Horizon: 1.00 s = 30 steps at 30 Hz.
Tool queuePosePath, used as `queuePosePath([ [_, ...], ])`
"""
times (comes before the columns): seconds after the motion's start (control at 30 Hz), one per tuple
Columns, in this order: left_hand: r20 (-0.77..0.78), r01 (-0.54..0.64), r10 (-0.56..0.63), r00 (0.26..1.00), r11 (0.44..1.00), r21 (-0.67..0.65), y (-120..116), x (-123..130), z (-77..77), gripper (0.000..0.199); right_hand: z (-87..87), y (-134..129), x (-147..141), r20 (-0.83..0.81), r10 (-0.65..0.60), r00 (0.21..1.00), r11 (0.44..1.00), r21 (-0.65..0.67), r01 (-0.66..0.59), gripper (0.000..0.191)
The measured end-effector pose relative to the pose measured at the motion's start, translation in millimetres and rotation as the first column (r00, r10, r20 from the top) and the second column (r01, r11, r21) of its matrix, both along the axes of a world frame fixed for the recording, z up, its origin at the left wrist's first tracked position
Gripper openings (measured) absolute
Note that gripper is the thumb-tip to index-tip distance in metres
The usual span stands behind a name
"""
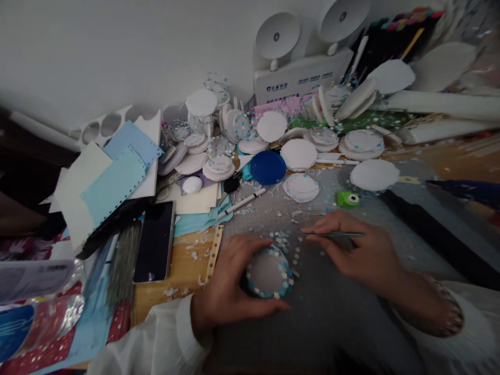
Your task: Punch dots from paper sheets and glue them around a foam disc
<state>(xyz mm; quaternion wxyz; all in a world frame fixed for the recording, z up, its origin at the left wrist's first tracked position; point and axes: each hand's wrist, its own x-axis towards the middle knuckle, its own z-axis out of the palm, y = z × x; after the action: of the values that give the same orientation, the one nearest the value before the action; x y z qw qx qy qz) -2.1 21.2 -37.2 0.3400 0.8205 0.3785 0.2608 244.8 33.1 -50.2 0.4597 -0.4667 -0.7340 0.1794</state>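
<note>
My left hand [238, 284] curves around a small round white disc [267, 273] on the mat, thumb at its near side and fingers at its far side. Blue and white paper stars line the disc's rim. Between the thumb and fingers of my right hand [351, 247] is a thin teal stick-like tool [346, 234], its tip pointing left; its exact kind is unclear. Loose little stars [280, 239] are scattered just beyond the disc, below and left of that tip. Beyond my right hand sits a green craft punch [347, 198].
A grey cutting mat [324, 323] covers the work area. White discs [299, 154] and a blue round lid [267, 167] crowd the back. A phone [154, 242] and coloured paper [113, 179] lie left. A black strap-like thing [441, 237] crosses the right side.
</note>
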Motion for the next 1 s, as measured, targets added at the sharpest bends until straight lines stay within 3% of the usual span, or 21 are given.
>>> queuePosePath([
  [0.4, -0.058, 0.034, -0.034, 0.998, 0.999, 0.000, 3.0, 3.8, 4.2, 0.089, -0.6, -1.6, 1.5, -0.074, -0.031, 0.997, 0.999, -0.012, 0.030, 0.012],
  [0.6, -0.033, 0.050, -0.049, 0.998, 0.999, 0.007, 3.2, 2.7, 3.3, 0.086, -1.6, 0.8, -0.4, 0.021, 0.015, 1.000, 1.000, -0.009, -0.015, 0.010],
  [0.83, 0.057, 0.079, -0.077, 0.995, 0.996, -0.041, 2.0, -3.8, 1.4, 0.059, 2.1, -4.6, 1.6, -0.101, -0.030, 0.994, 0.999, 0.009, 0.031, 0.017],
  [1.0, 0.073, -0.005, 0.010, 0.997, 0.997, -0.071, -0.3, -3.8, 3.1, 0.034, 6.0, -6.6, 2.4, -0.214, -0.062, 0.975, 0.997, -0.050, 0.053, 0.017],
])
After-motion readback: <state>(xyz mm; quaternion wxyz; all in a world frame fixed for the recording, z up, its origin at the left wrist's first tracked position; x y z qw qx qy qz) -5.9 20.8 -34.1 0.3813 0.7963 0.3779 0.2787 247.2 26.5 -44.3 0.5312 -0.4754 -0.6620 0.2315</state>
